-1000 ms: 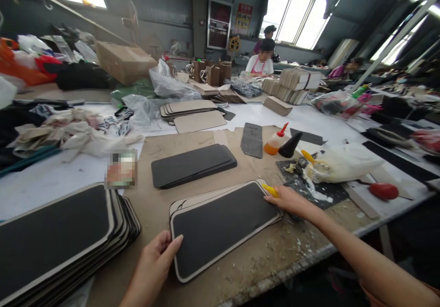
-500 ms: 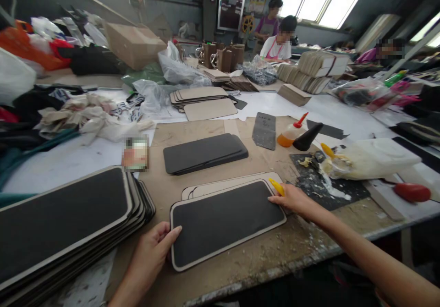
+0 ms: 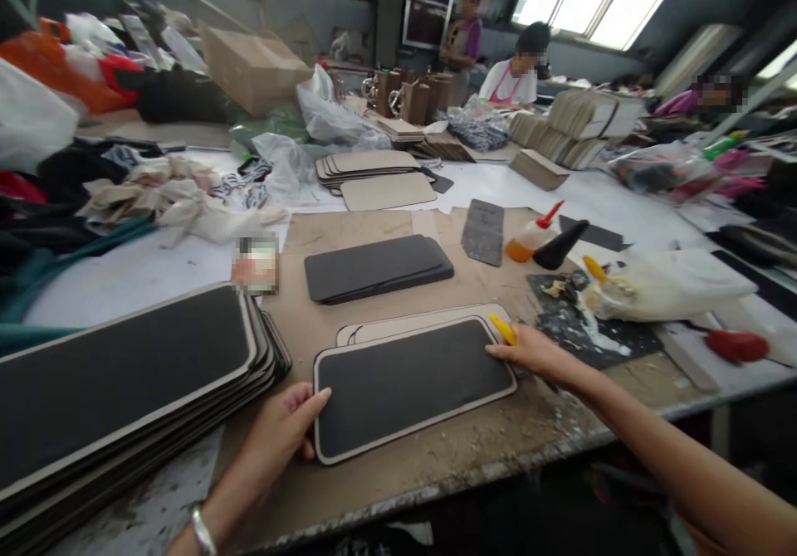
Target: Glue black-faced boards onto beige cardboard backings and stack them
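My left hand [image 3: 290, 423] is closed on the left edge of a black rectangular panel [image 3: 414, 386] with rounded corners and a beige border, its thumb on top. At the panel's right end, my right hand [image 3: 532, 350] pinches the edge with its thumb on the black face. A yellow tool [image 3: 501, 329] sticks up from that same hand; its other end is hidden. Just behind the held panel lie a few beige panels [image 3: 374, 329], partly covered by it. Farther back rests a small stack of plain black pieces [image 3: 378, 269].
A tall stack of bordered black panels [image 3: 124, 373] stands at the left. To the right are a glue-smeared black sheet [image 3: 560, 336], a white plastic bag [image 3: 678, 285], a red-tipped bottle [image 3: 526, 241] and a black cone [image 3: 560, 246]. Co-workers [image 3: 514, 83] sit and stand beyond the table.
The view has shifted slightly, so most things sit a little higher and farther right. Both hands keep their hold on the panel, which stays in about the same place on the table.
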{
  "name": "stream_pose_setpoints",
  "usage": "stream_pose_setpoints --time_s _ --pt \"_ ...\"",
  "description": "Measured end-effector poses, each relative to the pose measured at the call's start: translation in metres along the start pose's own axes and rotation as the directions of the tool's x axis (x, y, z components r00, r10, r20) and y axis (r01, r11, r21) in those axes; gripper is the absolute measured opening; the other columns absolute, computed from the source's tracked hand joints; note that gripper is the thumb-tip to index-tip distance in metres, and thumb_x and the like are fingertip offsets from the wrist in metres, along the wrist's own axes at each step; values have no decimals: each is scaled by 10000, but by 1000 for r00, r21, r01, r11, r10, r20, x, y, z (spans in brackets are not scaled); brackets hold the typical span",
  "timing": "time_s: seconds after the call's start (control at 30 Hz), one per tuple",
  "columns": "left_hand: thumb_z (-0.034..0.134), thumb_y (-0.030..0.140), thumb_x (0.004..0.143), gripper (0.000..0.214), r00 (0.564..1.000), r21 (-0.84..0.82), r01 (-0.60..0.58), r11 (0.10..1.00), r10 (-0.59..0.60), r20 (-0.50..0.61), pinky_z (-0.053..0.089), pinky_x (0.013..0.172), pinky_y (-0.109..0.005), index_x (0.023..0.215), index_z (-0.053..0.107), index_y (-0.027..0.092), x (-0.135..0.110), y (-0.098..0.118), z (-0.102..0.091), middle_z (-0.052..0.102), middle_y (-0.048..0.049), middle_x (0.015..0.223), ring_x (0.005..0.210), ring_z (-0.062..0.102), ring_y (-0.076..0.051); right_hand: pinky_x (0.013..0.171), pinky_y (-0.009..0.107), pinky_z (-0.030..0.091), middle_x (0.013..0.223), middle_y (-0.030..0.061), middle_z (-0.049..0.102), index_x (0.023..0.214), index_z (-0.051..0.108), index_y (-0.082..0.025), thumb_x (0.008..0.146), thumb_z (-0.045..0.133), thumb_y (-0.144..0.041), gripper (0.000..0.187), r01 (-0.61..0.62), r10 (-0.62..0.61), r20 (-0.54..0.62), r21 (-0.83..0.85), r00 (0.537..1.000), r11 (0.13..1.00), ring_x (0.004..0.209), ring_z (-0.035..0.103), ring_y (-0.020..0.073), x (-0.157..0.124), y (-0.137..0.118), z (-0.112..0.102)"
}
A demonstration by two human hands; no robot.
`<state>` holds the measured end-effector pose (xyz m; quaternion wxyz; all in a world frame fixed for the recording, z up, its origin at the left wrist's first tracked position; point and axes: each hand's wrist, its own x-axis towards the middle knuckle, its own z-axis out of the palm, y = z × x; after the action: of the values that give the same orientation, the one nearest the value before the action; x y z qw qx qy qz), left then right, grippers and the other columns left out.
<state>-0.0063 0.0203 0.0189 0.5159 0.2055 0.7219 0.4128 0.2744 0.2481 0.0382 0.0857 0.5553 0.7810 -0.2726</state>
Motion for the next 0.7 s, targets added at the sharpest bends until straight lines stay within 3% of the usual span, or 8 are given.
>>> stream_pose_setpoints --time_s 0.2,0.4,0.7 --pt "628 630 465 487 1000 23 6 1000 -6 -4 339 339 -179 553 513 165 4 1 1 456 68 435 364 404 -63 423 193 300 451 -64 402 594 405 -194 706 553 -320 224 -93 86 40 281 996 955 425 385 72 -10 -3 2" --pt "609 610 458 461 999 9 -13 1000 13 -39 322 325 -178 514 494 167 3 1 3 431 68 413 348 390 -58 400 204 248 404 -52 392 502 388 -188 636 615 -331 300 -77 74 22 245 997 966 402 352 68 -6 3 10" --pt "574 604 487 439 994 0 -33 999 33 -107 311 302 -185 514 456 182 6 0 7 404 74 409 323 378 -60 464 229 301 460 -18 465 510 435 -189 664 597 -327 263 -33 35 -21 115 999 993 456 422 107 6 10 14"
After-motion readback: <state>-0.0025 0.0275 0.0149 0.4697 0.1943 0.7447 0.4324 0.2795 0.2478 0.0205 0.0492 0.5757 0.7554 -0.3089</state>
